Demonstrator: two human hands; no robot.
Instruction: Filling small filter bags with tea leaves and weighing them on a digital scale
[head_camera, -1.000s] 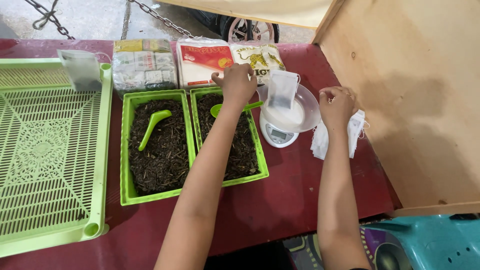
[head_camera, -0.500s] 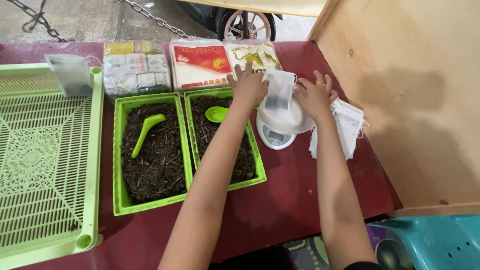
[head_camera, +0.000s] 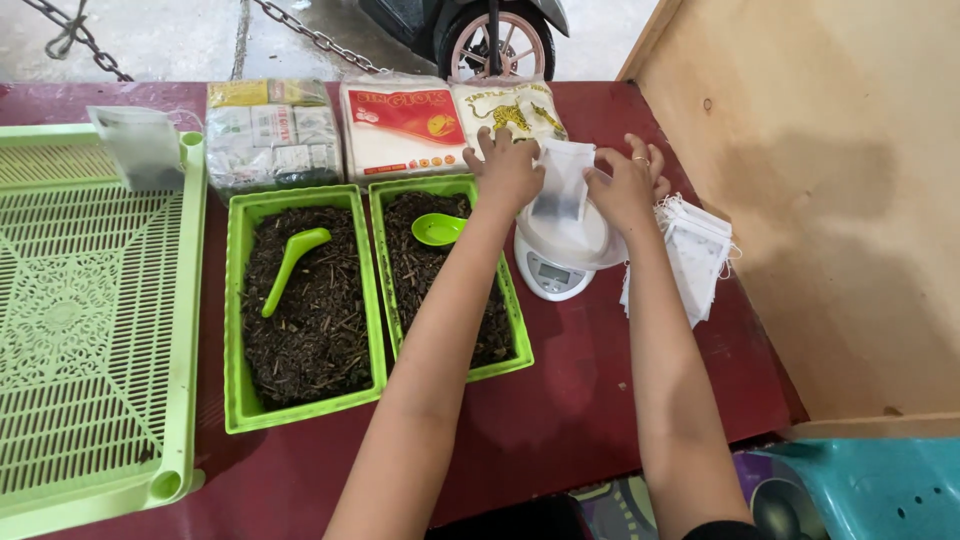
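A small white mesh pouch (head_camera: 563, 187) with dark leaves inside stands upright on the white bowl (head_camera: 580, 240) of a kitchen scale (head_camera: 547, 276). My left hand (head_camera: 507, 168) grips the pouch's left edge and my right hand (head_camera: 628, 184) grips its right edge. A stack of empty white pouches (head_camera: 690, 256) lies just right of the scale. Two green trays of dark loose leaves sit to the left, the nearer tray (head_camera: 510, 330) holding a green scoop (head_camera: 437, 230), the other tray (head_camera: 237, 330) holding a second green scoop (head_camera: 292, 265).
A large green lattice tray (head_camera: 90, 320) with one filled pouch (head_camera: 138, 148) on it covers the table's left. Sealed packets (head_camera: 404, 125) line the far edge. A wooden panel (head_camera: 830, 200) stands at the right; a teal plastic seat (head_camera: 860, 490) is at the lower right.
My right hand came off the stack of empty pouches and closed on the pouch's right edge. My left hand stayed at the pouch, which still stands on the scale.
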